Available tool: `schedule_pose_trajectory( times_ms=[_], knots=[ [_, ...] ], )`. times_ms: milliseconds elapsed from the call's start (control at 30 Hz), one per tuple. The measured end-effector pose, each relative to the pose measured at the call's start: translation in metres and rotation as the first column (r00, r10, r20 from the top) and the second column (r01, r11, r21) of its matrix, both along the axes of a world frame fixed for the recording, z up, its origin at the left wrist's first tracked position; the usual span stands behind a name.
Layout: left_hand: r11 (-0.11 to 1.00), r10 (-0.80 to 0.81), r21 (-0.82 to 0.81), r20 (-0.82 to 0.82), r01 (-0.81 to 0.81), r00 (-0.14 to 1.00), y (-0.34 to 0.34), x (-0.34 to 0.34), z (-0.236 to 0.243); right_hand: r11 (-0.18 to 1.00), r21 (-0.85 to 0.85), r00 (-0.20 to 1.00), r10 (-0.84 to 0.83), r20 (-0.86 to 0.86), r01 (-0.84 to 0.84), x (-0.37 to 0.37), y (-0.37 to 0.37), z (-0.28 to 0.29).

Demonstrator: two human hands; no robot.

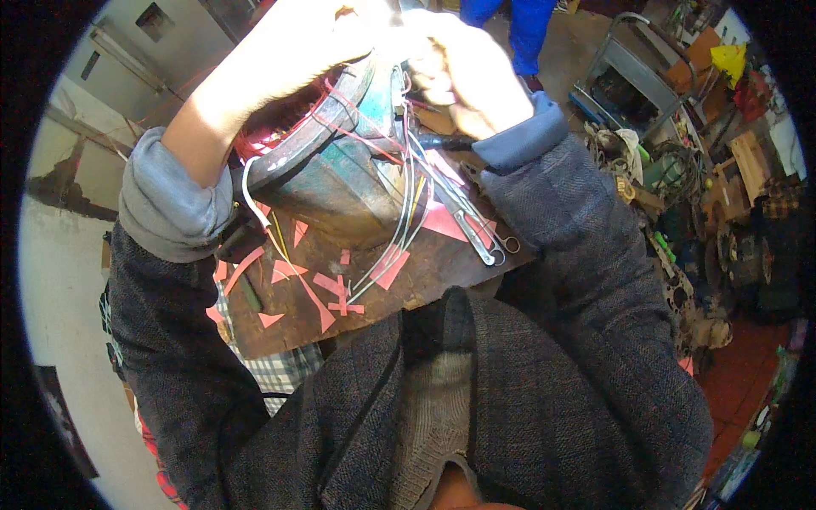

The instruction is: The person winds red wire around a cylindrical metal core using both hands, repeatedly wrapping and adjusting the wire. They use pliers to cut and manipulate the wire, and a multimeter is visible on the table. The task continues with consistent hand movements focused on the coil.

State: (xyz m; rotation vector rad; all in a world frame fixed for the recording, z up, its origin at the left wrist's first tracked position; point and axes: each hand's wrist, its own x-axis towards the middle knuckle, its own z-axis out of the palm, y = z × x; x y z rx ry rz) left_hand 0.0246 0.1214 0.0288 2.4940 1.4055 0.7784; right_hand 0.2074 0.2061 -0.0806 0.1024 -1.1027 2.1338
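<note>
With bare left hand (333, 36) and bare right hand (438, 68) at round green-grey metal housing (340, 187), upper centre of frame; cannot tell finger grip through glare; might loosen thin white wires (409, 189) by tugging

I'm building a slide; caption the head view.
Left hand and right hand at a metal housing, white wires trailing toward pink scraps.

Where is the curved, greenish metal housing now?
The housing sits left of centre in the head view's upper half, on the worn brown tabletop, beside pink paper scraps.
</note>
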Motion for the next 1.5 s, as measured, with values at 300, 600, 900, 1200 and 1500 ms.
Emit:
schedule_pose_trajectory(
  times_ms=[300, 600, 900, 1200, 1500],
  knots=[
    [1.0, -0.006, -0.019, 0.075, 0.008, 0.997, 0.004, 0.0, -0.006, 0.996, 0.083, 0.92, -0.004, 0.392, -0.032, 0.021, 0.018, 0.003],
    [0.996, 0.046, -0.077, 0.061, -0.041, 0.997, -0.003, 0.003, -0.001, 0.984, -0.052, 0.973, 0.161, -0.163, -0.171, 0.024, 0.028, -0.012],
    [0.999, 0.041, -0.027, 0.057, -0.04, 0.997, 0.009, -0.008, -0.009, 0.57, 0.519, 0.654, -0.756, 0.027, 0.637, 0.069, 0.0, 0.003],
    [0.998, 0.015, 0.061, 0.066, -0.019, 0.998, 0.022, -0.019, -0.02, 0.696, 0.371, 0.751, -0.661, -0.006, 0.615, 0.061, 0.0, 0.011],
    [0.999, 0.014, -0.046, 0.13, -0.008, 0.991, 0.019, -0.022, -0.017, 0.653, 0.415, 0.76, -0.626, -0.176, 0.634, 0.031, -0.014, 0.026]
  ],
)
